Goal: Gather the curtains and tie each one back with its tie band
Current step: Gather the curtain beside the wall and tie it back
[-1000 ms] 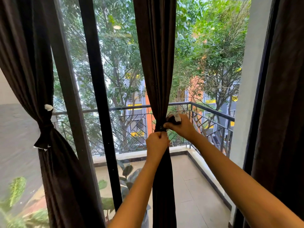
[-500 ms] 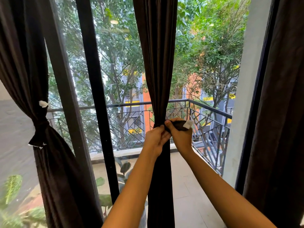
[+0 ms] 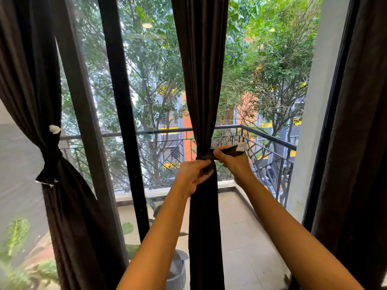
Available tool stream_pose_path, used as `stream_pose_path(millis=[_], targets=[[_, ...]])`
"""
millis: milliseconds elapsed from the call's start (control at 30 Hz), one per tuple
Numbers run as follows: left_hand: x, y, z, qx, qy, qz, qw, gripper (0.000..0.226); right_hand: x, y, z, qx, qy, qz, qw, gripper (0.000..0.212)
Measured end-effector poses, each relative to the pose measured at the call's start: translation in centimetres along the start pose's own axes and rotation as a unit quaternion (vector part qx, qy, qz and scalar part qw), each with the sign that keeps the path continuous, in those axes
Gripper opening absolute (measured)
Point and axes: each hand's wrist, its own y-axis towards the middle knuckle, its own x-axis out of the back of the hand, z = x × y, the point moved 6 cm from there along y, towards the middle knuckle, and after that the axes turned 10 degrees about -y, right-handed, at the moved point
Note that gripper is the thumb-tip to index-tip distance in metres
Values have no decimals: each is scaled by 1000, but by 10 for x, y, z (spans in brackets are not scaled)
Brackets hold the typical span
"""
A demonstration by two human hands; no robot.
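Note:
A dark brown middle curtain (image 3: 202, 80) hangs gathered into a narrow column in front of the window. A dark tie band (image 3: 230, 151) with a white tag at its end wraps its waist. My right hand (image 3: 232, 161) pinches the band's free end out to the right. My left hand (image 3: 193, 174) grips the other part of the band at the curtain's front. The left curtain (image 3: 27, 84) is gathered and bound by its own knotted tie band (image 3: 50, 164). At the right edge a third dark curtain (image 3: 360, 143) hangs straight down with no band visible.
Black window frames (image 3: 123, 122) stand between the left and middle curtains. Beyond the glass lie a tiled balcony (image 3: 247, 237), a metal railing (image 3: 270, 139) and trees. A grey pot with a plant (image 3: 178, 268) sits low behind my left arm.
My right hand has drawn the band's tagged end further out to the right. My left hand has shifted its grip at the curtain's waist, and the view has tilted slightly.

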Motion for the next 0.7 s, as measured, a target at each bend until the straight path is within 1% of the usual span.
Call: stream_pose_path(millis=[67, 133, 200, 300, 333, 400, 433, 500, 600, 700], targets=[[9, 1, 1, -33, 10, -31, 999, 10, -6, -4, -10, -24, 31, 31, 999, 7], [17, -2, 3, -59, -10, -50, 997, 7, -15, -13, -25, -87, 101, 52, 990, 12], [20, -5, 3, -69, -41, -50, 996, 9, -24, -20, -39, -147, 191, 73, 968, 13], [21, -10, -1, -66, -55, -41, 995, 13, -35, -25, -50, -193, 313, 112, 923, 12], [20, -11, -3, -59, -53, -38, 996, 14, -38, -27, -51, -202, 338, 130, 910, 15], [20, -11, -8, -43, -40, -35, 998, 14, -42, -32, -53, -203, 351, 166, 899, 21], [20, -11, -11, -36, -30, -32, 998, 13, -44, -33, -54, -200, 341, 177, 901, 22], [19, -12, -15, -27, -5, -28, 999, 13, -44, -35, -57, -190, 291, 183, 920, 24], [18, -13, -20, -25, 34, -21, 999, 12, -45, -36, -50, -140, 160, 181, 960, 22], [16, -14, -24, -34, 51, -19, 998, 15, -43, -34, -34, -74, 26, 134, 988, 17]])
